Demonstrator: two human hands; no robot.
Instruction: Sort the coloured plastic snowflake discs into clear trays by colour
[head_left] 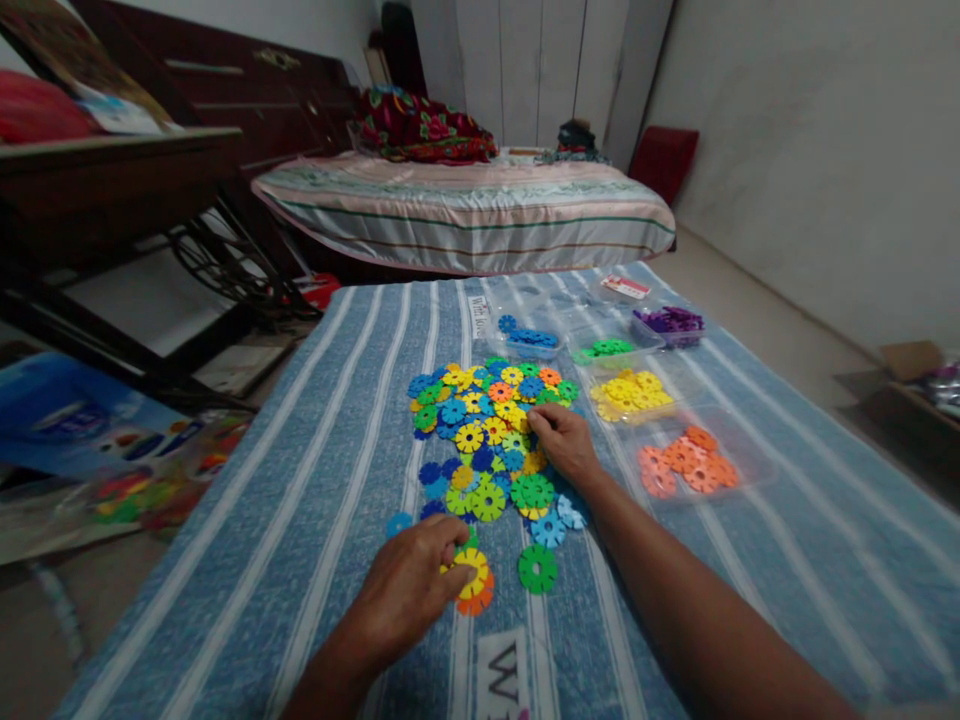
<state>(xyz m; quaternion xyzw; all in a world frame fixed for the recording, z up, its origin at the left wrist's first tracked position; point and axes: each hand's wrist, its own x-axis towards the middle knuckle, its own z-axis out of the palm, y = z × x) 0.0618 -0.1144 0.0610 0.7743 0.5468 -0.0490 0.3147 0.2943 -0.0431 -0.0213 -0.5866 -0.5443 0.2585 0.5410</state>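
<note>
Both hands pinch notched plastic discs: left hand [409,590] yellow disc [472,573], right hand [564,440] unclear.

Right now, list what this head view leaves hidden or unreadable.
- Discs under the left hand: its fingers cover part of the yellow disc.
- What the right hand pinches: hidden by fingers.
- Cloth label: cut by the bottom edge.
- Purple pieces: too small.

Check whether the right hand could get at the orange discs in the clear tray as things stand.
Probably yes: the right hand rests on the mixed pile just left of the orange discs, and the clear tray looks open on top.
</note>
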